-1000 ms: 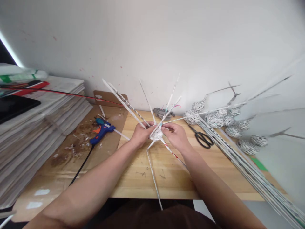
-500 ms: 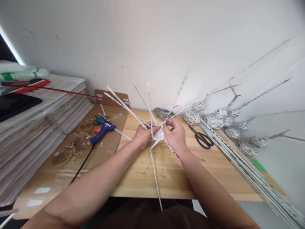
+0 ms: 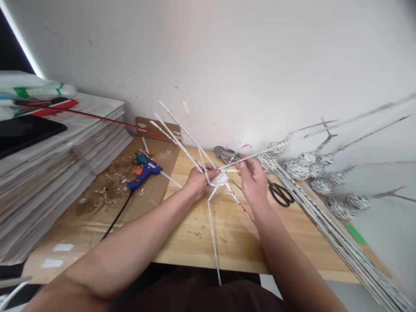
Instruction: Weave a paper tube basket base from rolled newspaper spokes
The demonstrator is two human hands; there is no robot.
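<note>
Over the wooden table sits a small woven base of rolled paper [image 3: 219,178], with several thin paper tubes sticking out of it in all directions. My left hand [image 3: 199,182] pinches its left edge, thumb on top. My right hand [image 3: 254,178], to the right of the base, is closed on a long paper tube [image 3: 261,153] that slants up to the right. One bent tube [image 3: 212,236] runs down toward my lap, and a tube with red marks [image 3: 236,198] points down to the right.
A blue glue gun [image 3: 144,172] lies on stained cardboard [image 3: 97,212] at left, beside stacked newspapers [image 3: 65,169]. Black-handled scissors [image 3: 281,193], a long bundle of paper tubes [image 3: 325,229] and several woven paper gourd shapes [image 3: 295,168] are at right. A wall [image 3: 227,65] stands behind.
My right hand has moved off the base to the right, drawing a paper tube out with it. The tube has swung down toward the right. My left hand keeps its hold.
</note>
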